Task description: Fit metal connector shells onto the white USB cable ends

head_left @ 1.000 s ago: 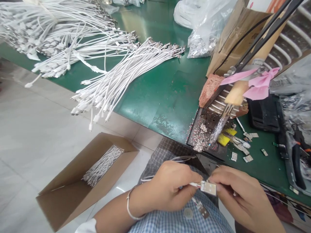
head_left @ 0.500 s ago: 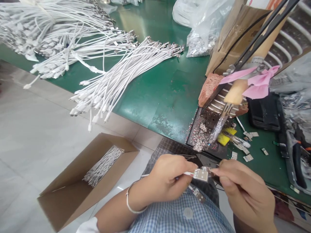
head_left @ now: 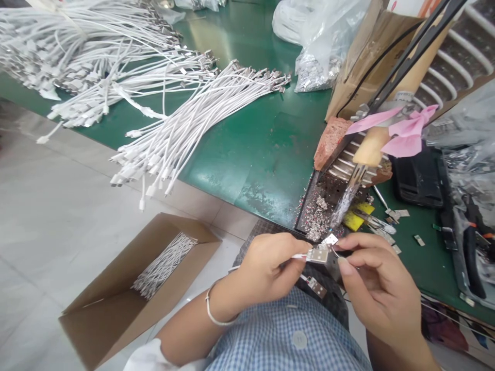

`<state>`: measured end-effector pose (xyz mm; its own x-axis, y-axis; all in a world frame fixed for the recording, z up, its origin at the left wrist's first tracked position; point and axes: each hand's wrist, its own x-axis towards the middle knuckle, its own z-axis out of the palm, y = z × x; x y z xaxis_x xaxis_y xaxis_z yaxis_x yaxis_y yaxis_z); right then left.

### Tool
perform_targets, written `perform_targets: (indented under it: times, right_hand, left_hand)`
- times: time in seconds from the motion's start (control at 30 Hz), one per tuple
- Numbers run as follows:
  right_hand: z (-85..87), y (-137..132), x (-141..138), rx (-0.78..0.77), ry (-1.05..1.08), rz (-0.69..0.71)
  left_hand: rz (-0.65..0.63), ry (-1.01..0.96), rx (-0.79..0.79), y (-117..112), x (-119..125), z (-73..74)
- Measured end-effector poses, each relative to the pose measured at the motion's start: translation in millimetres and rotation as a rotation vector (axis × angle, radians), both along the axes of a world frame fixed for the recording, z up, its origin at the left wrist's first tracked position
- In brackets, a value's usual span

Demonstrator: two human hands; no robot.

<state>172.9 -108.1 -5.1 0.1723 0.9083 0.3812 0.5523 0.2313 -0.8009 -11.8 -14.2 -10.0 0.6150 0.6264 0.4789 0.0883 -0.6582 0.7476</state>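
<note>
My left hand [head_left: 266, 270] is closed in a pinch on white USB cables. A metal USB plug [head_left: 318, 256] sticks out past its fingertips, and a second small metal plug [head_left: 330, 240] lies just behind it. Below the hand hangs another USB plug [head_left: 317, 287] on its white lead. My right hand [head_left: 377, 281] faces the plugs, thumb and forefinger pinched on a thin silvery wire [head_left: 337, 253] whose end is close to them; whether it touches them I cannot tell. Just above, the coated tip [head_left: 344, 203] of a wooden-handled soldering iron [head_left: 372, 147] points down toward the plugs.
White cables [head_left: 201, 113] lie in bundles on the green table [head_left: 270, 149], some overhanging its edge. An open carton [head_left: 112, 304] with cables stands at lower left. A residue-covered tray [head_left: 309, 216], brick piece [head_left: 331, 141], yellow sponge [head_left: 358, 216], black phone-like object [head_left: 417, 178] and pliers [head_left: 474, 257] are at right.
Both hands have moved up, bringing the plugs closer to the soldering iron tip. The small rear plug now shows tilted upward. The dangling plug has swung up slightly.
</note>
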Motion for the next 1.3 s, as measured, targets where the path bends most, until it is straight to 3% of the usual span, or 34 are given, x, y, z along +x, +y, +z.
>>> perform_targets:
  times: [0.23, 0.87, 1.3]
  right_hand:
    - [3.0, 0, -3, -0.023, 0.039, 0.076]
    - [-1.0, 15, -8, 0.191, -0.012, -0.037]
    - [-4.4, 17, -8, 0.231, -0.029, -0.067]
  left_hand:
    - [0.004, 0.041, 0.016, 0, 3, -1.2]
    - [0.022, -0.005, -0.034, 4, 11, 3.7]
    - [0.041, -0.023, -0.06, 4, 10, 6.4]
